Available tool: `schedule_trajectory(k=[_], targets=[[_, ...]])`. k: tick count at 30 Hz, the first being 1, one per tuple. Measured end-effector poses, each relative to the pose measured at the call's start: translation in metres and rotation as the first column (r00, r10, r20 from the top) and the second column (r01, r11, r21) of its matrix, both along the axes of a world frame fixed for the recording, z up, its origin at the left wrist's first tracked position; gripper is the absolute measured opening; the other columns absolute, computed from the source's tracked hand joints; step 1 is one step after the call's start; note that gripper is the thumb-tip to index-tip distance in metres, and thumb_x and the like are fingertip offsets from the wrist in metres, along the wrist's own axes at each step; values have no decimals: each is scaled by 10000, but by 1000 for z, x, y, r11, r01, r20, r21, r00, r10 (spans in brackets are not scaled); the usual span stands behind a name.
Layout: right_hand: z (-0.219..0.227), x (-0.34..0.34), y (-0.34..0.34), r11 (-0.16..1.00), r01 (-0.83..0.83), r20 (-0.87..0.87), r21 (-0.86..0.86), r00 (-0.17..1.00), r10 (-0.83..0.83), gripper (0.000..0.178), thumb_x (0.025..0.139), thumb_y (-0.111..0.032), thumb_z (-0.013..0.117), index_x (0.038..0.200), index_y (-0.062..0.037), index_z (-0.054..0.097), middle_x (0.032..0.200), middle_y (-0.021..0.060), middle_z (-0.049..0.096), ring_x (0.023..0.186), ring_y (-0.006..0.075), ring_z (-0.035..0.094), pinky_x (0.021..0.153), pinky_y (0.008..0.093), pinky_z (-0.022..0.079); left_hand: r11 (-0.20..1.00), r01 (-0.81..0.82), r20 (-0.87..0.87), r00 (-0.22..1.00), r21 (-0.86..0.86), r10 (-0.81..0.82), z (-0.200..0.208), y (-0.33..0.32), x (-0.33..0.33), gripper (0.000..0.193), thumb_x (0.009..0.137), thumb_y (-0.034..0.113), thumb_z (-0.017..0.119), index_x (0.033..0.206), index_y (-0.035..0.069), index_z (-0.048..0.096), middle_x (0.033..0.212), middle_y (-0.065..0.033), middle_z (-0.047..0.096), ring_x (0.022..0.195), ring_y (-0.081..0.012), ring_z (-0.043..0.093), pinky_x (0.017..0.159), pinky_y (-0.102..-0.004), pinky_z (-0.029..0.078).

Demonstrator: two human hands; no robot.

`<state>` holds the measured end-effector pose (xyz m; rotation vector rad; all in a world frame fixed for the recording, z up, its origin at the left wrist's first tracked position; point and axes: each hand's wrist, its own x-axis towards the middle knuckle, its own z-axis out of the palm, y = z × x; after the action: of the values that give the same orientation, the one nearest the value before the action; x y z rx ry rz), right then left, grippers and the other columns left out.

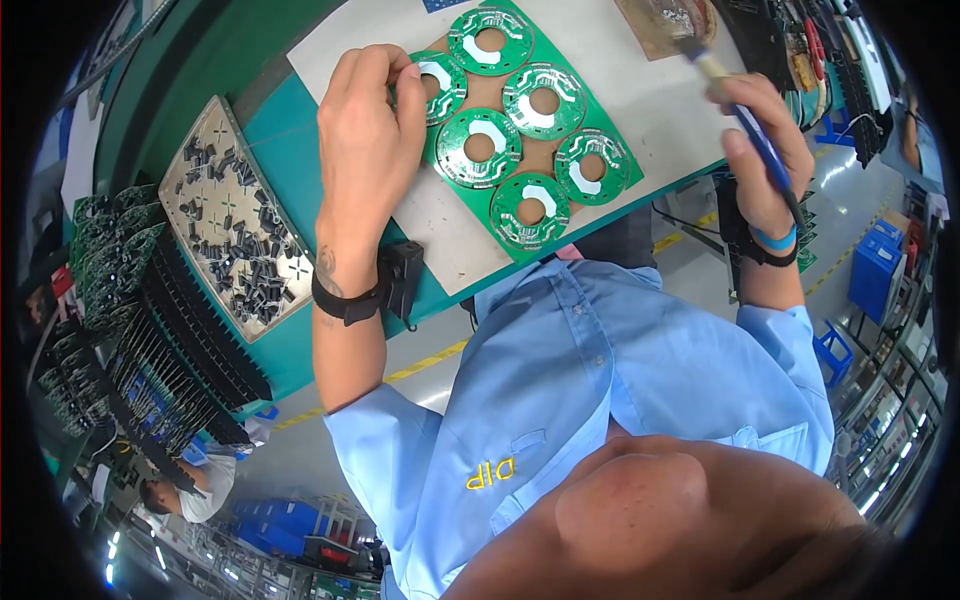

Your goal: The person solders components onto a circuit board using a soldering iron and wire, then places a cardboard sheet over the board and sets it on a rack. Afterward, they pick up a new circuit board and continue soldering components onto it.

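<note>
"How are the hands set?"

"The left hand is bent narrow at the panel, by its far-left disc; I can't tell whether the fingertips pinch anything. The right hand is wrapped round a brush, right of the panel."

"And the panel itself?"

"Between the hands, flat on the pale sheet that covers part of the table. Its near-right corner lies just beside the table's edge."

"How would you brush well from here?"

"The brush seems to be at the round dish, beyond and right of the panel; the tip is blurred, so contact is unclear. I'd take little, wipe off drips there, then lay thin, even strokes. The left fingers should steady the panel by its rim, out of the stroke."

"Room to move?"

"The best lane is over the sheet, between panel and dish. Toward the body there's little: a push could send that corner over the edge. Left of the panel, a tray holds loose black parts, so a wide elbow swing might scatter them."
</note>
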<state>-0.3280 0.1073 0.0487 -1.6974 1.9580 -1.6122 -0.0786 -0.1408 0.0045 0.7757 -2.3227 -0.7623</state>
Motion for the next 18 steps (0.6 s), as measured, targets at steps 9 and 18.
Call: schedule_trajectory(k=[9,18], targets=[[10,23,-51,873,-331,-103,359,915,389,323,1003,-86,680,1303,30,701,1049,160,767,852,264,671,761,346,527,976,68,58,997,-209,-57,-7,-6,-6,44,883,34,732,898,24,692,884,-127,669,867,-350,616,790,-470,508],[-2,26,-64,873,-347,-81,342,915,395,338,1009,-125,716,1322,1,699,1040,152,737,807,272,644,732,365,517,978,65,42,997,-199,-58,-10,-8,-8,67,868,15,736,871,14,668,871,-134,658,850,-353,615,785,-476,511]])
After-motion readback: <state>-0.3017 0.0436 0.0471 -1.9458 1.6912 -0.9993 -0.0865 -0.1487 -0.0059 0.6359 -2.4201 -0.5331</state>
